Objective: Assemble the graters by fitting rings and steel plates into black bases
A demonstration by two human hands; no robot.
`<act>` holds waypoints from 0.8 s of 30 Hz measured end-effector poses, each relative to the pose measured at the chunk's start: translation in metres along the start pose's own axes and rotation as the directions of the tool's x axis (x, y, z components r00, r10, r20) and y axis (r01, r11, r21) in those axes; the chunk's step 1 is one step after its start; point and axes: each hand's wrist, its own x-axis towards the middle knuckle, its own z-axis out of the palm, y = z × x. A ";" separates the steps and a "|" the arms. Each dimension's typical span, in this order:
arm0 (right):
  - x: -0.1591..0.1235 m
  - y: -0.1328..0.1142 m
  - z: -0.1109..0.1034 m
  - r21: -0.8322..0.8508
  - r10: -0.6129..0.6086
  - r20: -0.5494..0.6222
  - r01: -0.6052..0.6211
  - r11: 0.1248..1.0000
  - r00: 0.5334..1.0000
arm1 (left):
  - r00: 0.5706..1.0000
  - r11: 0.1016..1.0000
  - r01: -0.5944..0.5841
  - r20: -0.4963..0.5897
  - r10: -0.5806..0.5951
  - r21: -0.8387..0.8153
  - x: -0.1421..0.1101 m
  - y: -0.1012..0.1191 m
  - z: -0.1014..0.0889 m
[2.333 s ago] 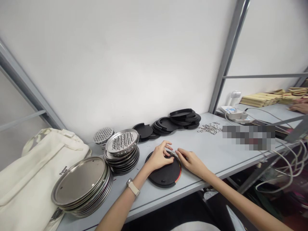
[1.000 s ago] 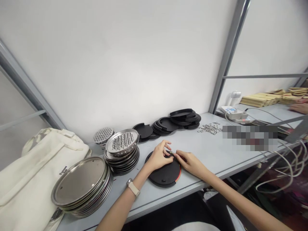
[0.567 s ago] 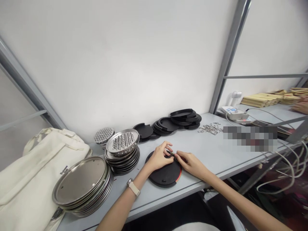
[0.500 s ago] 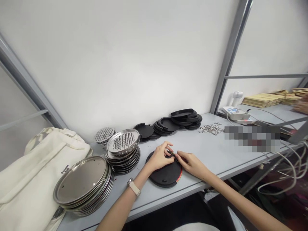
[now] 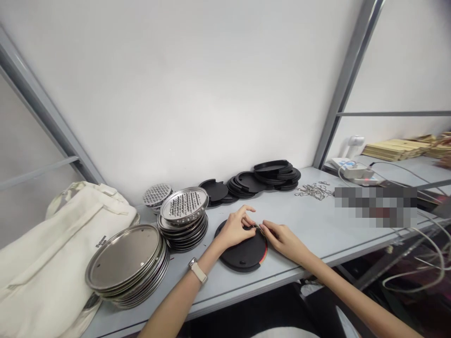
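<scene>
A round black disc (image 5: 243, 256) with a red and yellow strip along its right edge lies flat on the table. Over its far half, my left hand (image 5: 237, 228) is closed, thumb and index finger pinching near a small, thin metal piece (image 5: 258, 227); the other fingers are raised. From the right, my right hand (image 5: 282, 238) pinches the same piece at the disc's far right rim. The fingers partly hide it, so its exact shape cannot be made out.
Stacked metal plates (image 5: 123, 256) and grater discs (image 5: 185, 205) stand left, beside a cream bag (image 5: 70, 244). More black discs (image 5: 250, 181) are piled along the wall. Thin metal wire pieces (image 5: 314, 190) lie farther right, near cables and a white device (image 5: 354, 170).
The view has shifted slightly, moving the scene a little to the right. Both hands stay over the disc's far edge, and the small metal piece is tilted a little differently between the fingertips.
</scene>
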 end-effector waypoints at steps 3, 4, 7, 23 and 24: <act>0.001 0.002 0.001 -0.005 0.002 0.002 -0.002 1.000 1.000 | 1.000 1.000 0.006 -0.002 -0.006 0.021 0.000 0.001 0.000; 0.001 0.003 0.002 -0.009 0.003 0.002 -0.003 1.000 1.000 | 1.000 1.000 0.008 0.000 -0.008 0.025 0.000 0.001 0.000; 0.001 0.005 0.003 -0.024 0.007 0.004 -0.007 1.000 1.000 | 1.000 0.999 0.008 0.003 -0.008 0.032 0.000 0.001 -0.001; -0.001 0.005 0.002 -0.060 0.018 0.046 -0.016 0.998 0.999 | 0.999 0.999 0.002 -0.039 -0.001 0.034 0.002 -0.008 0.003; -0.001 0.005 0.001 -0.062 0.014 0.047 -0.011 0.998 0.999 | 0.999 0.999 0.002 -0.042 -0.001 0.035 0.002 -0.008 0.003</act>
